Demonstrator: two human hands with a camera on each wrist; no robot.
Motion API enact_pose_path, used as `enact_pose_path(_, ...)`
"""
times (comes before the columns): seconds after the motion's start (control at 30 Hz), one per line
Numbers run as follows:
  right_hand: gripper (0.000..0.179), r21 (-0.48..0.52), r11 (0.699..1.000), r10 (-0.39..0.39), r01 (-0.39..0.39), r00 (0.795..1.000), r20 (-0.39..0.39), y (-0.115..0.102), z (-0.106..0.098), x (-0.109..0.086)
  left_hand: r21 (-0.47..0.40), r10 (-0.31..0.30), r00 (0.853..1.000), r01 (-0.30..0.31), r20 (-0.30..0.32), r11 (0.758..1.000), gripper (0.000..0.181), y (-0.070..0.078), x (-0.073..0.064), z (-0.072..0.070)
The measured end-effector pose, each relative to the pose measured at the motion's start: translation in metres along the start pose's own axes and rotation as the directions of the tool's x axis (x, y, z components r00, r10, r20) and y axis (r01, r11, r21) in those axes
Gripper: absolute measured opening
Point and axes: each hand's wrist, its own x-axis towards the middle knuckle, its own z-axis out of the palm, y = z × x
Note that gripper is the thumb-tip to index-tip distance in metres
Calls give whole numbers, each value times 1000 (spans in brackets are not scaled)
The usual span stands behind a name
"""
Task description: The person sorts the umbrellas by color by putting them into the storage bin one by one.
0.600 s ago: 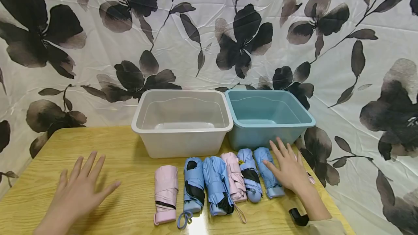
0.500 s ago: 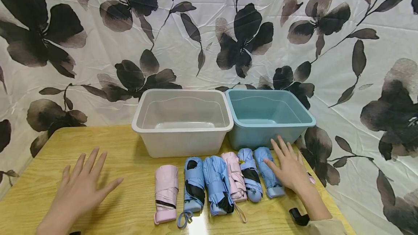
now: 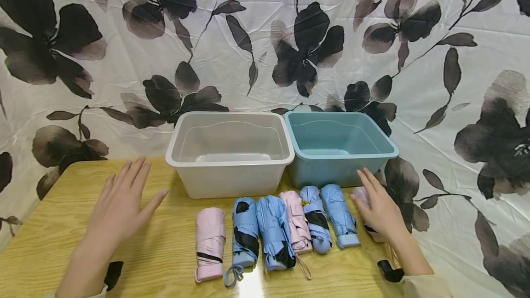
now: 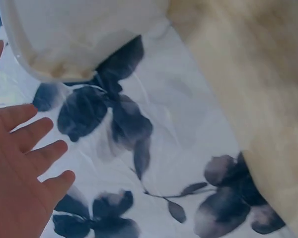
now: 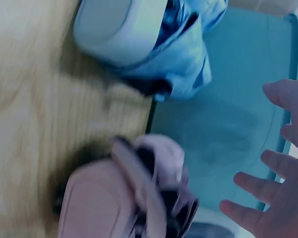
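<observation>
My left hand [image 3: 122, 203] hovers over the left of the table, fingers spread and straight, holding nothing. On the right, my right hand [image 3: 383, 213] is held out with extended fingers over a pink folded umbrella [image 3: 361, 194], which it partly hides. In the right wrist view that pink umbrella [image 5: 97, 198] lies apart from the fingers. A row of folded umbrellas lies between the hands: a pink umbrella [image 3: 210, 243] at the left end, a blue umbrella [image 3: 245, 224], a thicker blue umbrella [image 3: 271, 224], another pink umbrella [image 3: 295, 217], and two more blue umbrellas [image 3: 316, 220] towards the right.
Behind the row stand a whitish bin [image 3: 232, 180] and a teal bin [image 3: 331, 169], side by side, with nothing inside. A floral cloth [image 3: 248, 59] hangs behind the wooden table [image 3: 161, 261]. Cord loops stick out from some umbrella handles.
My left hand has moved forward and to the right, towards the whitish bin. My right hand has shifted slightly right, uncovering the rightmost blue umbrella and part of the pink one. The umbrellas stay put.
</observation>
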Motion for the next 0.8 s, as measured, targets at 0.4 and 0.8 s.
enact_pose_path(0.4, 65, -63, 998, -12, 22, 987, 159, 41, -8, -1, 23, 84, 996, -85, 27, 996, 79, 25, 47, 1)
enact_pose_path(0.8, 67, -69, 998, 23, -2, 952, 305, 68, -6, -5, 45, 117, 980, -126, 161, 991, 84, 28, 77, 12)
